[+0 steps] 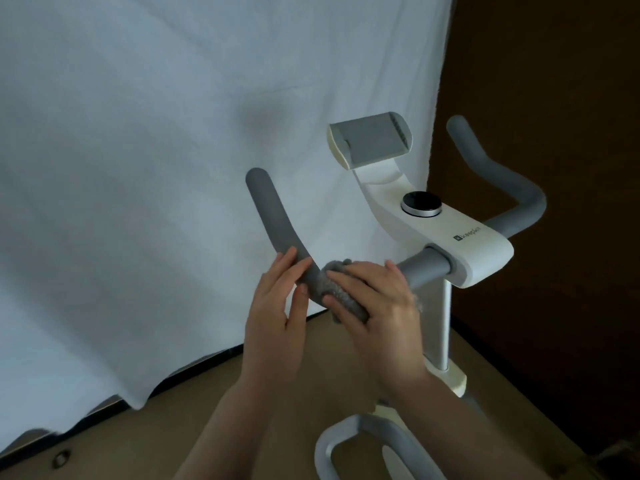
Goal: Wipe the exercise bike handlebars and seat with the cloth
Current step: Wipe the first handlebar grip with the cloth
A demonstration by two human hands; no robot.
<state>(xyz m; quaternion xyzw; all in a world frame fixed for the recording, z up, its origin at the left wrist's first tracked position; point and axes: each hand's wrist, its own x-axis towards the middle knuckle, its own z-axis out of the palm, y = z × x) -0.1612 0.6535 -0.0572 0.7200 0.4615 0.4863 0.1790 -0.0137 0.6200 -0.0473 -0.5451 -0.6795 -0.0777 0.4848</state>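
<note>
Head view: right hand grips cloth round left handlebar; left hand, fingers straight (steadying), touches bar. Keep wrap snug, slide w/ even pressure.

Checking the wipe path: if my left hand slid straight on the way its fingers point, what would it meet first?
The left hand points up along the left handlebar, so it would probably follow the grey foam to its tip; beyond hangs the white sheet, though depth there is unclear.

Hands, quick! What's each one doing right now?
Left hand: open, straight fingers touching the handlebar.
Right hand: holding the cloth wrapped round the handlebar.
</note>
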